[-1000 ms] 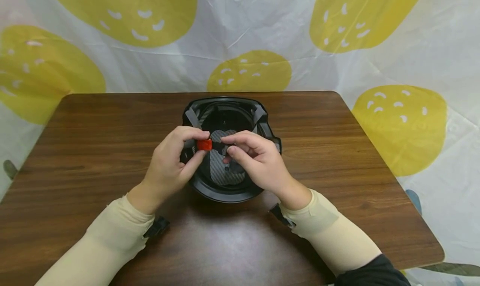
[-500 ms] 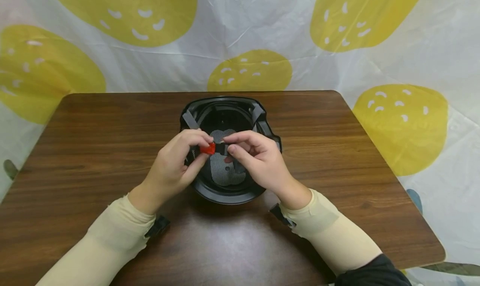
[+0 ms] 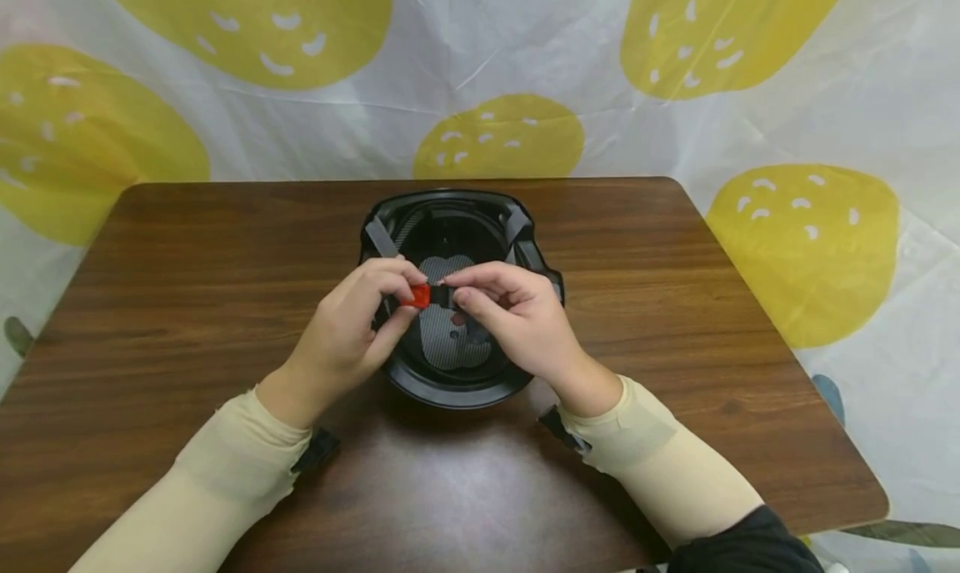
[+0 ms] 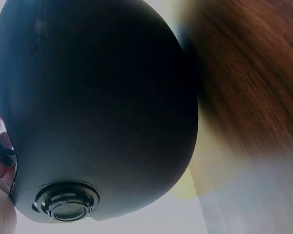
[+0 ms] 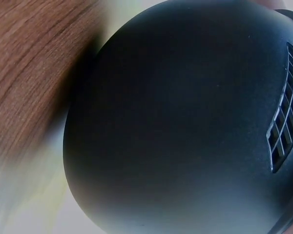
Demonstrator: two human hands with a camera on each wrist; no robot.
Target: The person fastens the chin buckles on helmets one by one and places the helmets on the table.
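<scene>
Black helmet (image 3: 450, 381) upside down mid-table, its red buckle (image 3: 417, 295) and black clip (image 3: 443, 296) touching above it.

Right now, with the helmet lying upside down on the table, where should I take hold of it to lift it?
Probably the near rim of the helmet, coming from the front, fingers hooked inside the bowl. The shell is smooth and round in the wrist views, so it gives little grip. The left hand pinches the red buckle and the right hand the black clip above the opening, so keep below them.

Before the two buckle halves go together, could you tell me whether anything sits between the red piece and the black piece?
Nothing visible: the left hand pinches the red buckle piece, the right hand pinches the black buckle piece, and their ends meet above the upturned helmet.
</scene>
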